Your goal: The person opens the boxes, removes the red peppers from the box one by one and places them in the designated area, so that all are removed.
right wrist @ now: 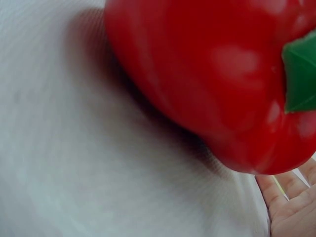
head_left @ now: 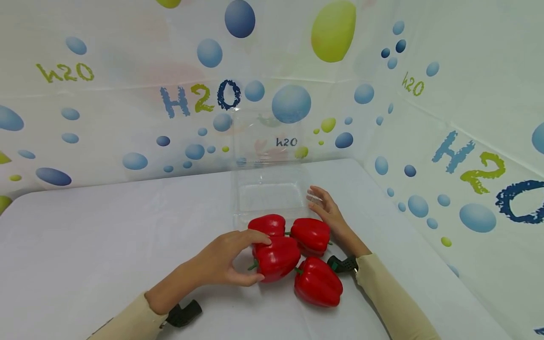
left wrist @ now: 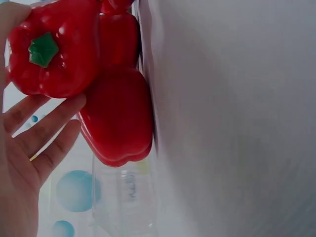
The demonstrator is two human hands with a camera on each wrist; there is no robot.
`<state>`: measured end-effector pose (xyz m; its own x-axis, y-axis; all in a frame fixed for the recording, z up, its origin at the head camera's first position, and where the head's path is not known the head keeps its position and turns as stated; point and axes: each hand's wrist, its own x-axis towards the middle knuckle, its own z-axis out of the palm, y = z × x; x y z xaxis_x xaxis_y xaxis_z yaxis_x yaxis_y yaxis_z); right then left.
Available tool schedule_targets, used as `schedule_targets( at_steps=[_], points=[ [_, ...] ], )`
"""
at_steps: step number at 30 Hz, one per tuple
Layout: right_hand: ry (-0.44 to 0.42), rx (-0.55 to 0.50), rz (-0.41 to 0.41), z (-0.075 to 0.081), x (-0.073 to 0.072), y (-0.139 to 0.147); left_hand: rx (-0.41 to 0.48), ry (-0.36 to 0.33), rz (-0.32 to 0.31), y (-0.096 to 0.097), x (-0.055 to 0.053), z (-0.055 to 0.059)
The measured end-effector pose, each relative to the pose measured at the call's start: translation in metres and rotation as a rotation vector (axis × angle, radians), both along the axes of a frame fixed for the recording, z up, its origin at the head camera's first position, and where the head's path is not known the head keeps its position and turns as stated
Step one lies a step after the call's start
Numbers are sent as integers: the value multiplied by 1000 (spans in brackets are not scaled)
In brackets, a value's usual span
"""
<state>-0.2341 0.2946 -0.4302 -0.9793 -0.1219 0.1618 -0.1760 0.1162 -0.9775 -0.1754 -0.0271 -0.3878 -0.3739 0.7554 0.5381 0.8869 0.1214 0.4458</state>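
My left hand (head_left: 223, 259) grips a red bell pepper (head_left: 279, 259) from its left side, thumb below and fingers over the top. Its green stem (left wrist: 43, 49) faces the palm in the left wrist view. Behind it lie two more red peppers, one at the back left (head_left: 267, 224) and one at the back right (head_left: 311, 233). Another pepper (head_left: 318, 282) rests nearer the front. My right hand (head_left: 331, 215) is at the right side of a clear plastic container (head_left: 272, 197), its fingers loosely bent. A large pepper (right wrist: 207, 74) partly hides that hand in the right wrist view.
The container's transparent lid (head_left: 263, 137) stands raised at the back, against a printed backdrop (head_left: 127, 113). A white cloth (head_left: 106, 236) covers the table. Dark wrist devices (head_left: 183, 314) sit under both sleeves.
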Motion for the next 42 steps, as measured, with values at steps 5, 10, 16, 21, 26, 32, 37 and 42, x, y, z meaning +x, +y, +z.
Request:
schedule_targets(
  at_steps=[5,10,16,21,26,32,37,42],
  points=[
    [-5,-4,11,0,-1,0,-8,-65,-11,-1,0,-2],
    [-23,-13,16,1,0,-1,-14,-67,-8,-3,-1,-6],
    [-6,-4,9,2,0,-2,-50,-127,-4,-5,-1,-10],
    [3,3,7,1,-1,-1,-79,-157,-12,-5,-1,-12],
    [-12,-4,6,1,-1,-1,-123,-185,-20,-6,-1,-13],
    [-7,0,5,0,-2,-2,-135,-197,-24,-6,-1,-15],
    [-15,5,0,-1,-2,-1,-161,-237,-8,-4,1,-13],
    [-34,-1,1,-1,0,-1,-184,-245,13,-3,2,-10]
  ],
)
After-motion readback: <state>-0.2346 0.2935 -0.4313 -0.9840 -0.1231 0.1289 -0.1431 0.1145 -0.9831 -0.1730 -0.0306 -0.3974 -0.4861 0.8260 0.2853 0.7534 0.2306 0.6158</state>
